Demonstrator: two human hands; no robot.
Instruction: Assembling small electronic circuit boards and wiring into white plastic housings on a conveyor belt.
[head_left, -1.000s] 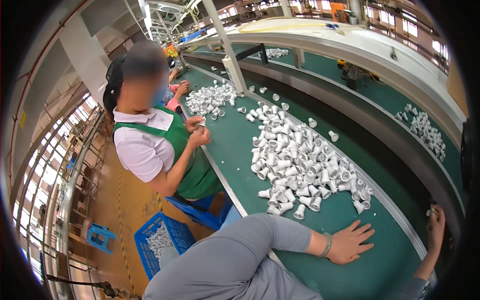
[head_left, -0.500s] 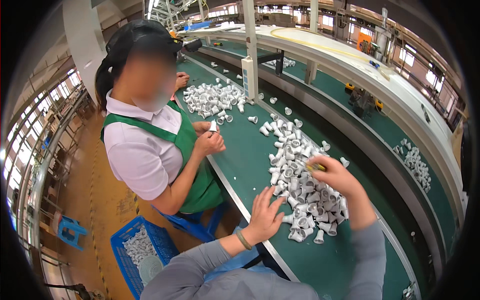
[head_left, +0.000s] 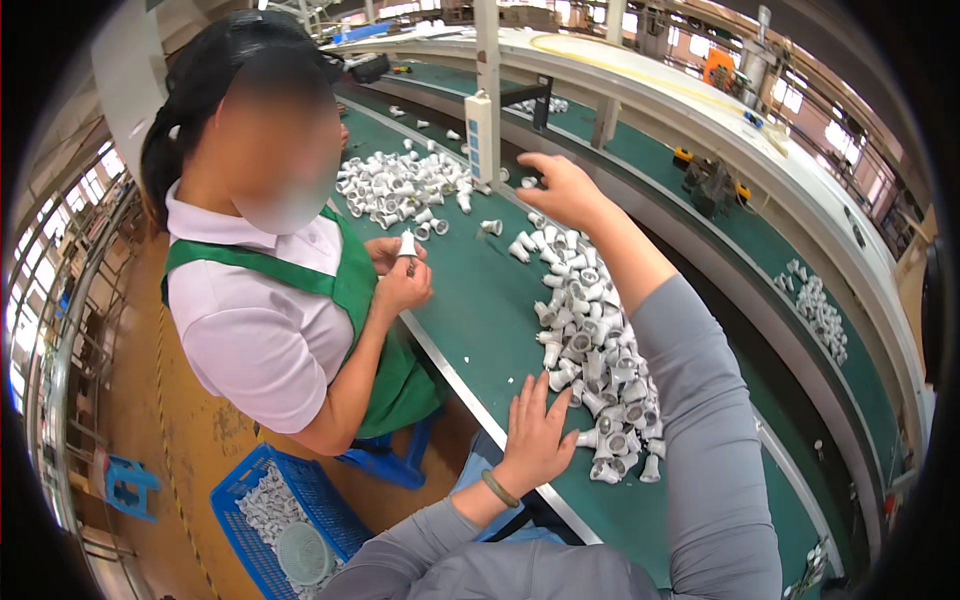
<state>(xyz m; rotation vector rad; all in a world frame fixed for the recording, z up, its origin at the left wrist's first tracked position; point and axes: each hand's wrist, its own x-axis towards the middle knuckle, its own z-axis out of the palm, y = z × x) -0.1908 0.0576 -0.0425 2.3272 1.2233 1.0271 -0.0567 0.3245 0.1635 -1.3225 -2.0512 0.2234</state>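
On the green conveyor belt (head_left: 470,300) lies a long heap of white bell-shaped lamp housings (head_left: 600,340). My left hand (head_left: 538,435) rests at the heap's near left edge, fingers stretched out and spread, holding nothing. My right hand (head_left: 565,190) reaches far forward past the heap's far end, its fingers extended and apart beside a few loose housings near the white post. I see nothing gripped in it. My right forearm covers part of the heap's right side.
To my left a co-worker in a green apron (head_left: 370,380) holds one housing (head_left: 407,245) in both hands. A second heap (head_left: 395,185) lies before them. A white post (head_left: 486,100) rises at the belt's far edge. A blue crate (head_left: 345,520) of small white parts stands on the floor.
My right hand has moved forward and left from over the heap to its far end. The yellow-and-black item at its fingers no longer shows. My left hand stays nearly in place.
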